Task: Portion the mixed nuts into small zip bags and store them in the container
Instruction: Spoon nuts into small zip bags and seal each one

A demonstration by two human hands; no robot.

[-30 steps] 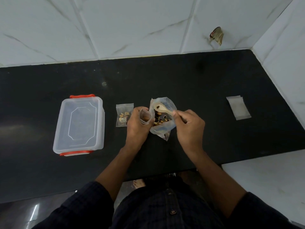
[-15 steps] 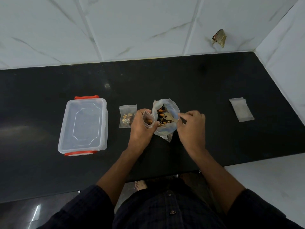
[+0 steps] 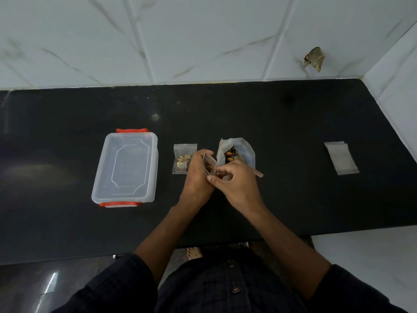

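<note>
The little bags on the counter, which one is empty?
The flat stack of small bags far to the right has no nuts in it. The small bag beside the container holds nuts, and so does the big open bag.

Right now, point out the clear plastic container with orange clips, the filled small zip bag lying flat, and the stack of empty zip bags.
container (image 3: 125, 166), head view, lid centre
filled zip bag (image 3: 183, 157), head view, upper half
empty zip bags (image 3: 340, 158), head view, middle

Apparently a home kitchen: black stone counter (image 3: 293, 154) across mid-frame, white marble-veined wall tiles (image 3: 203, 37) above (corner at upper right), lidded food container (image 3: 126, 168) at left.
</note>
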